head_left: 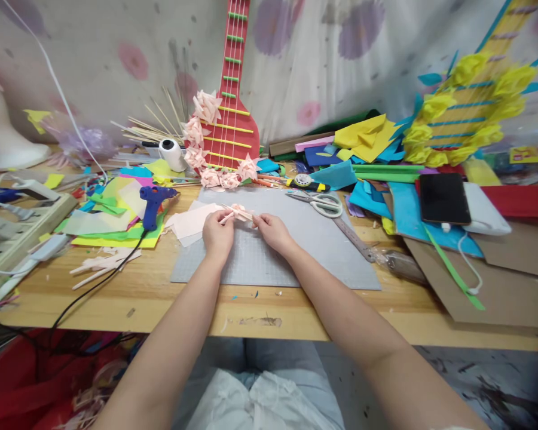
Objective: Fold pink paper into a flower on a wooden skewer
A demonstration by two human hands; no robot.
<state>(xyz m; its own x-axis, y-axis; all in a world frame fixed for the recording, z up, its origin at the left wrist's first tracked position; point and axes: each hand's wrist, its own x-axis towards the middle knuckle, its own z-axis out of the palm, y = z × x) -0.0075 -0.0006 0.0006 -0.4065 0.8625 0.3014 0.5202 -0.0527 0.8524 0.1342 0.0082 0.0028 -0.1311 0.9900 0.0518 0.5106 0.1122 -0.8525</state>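
Over the grey cutting mat [273, 263], both my hands are closed on one small pale pink paper flower [240, 211]. My left hand [218, 236] pinches its left side, where a thin pale stem-like piece sticks out. With thumb and forefinger, my right hand [273, 232] grips the right edge of the petals. Pale pink paper sheets [190, 222] lie beside my left hand, partly on the mat. Behind the mat leans a red paper guitar [228, 131] with pink flowers along its lower left rim. Scissors [325, 205] and a metal ruler [353, 239] rest on the mat's right side.
At the left are a blue glue gun [151, 206] with a trailing cord, coloured paper scraps [101, 221] and a power strip [45, 230]. To the right sit a phone [445, 198], cardboard [461, 286] and blue sheets. A yellow-flowered guitar [466, 113] stands behind them.
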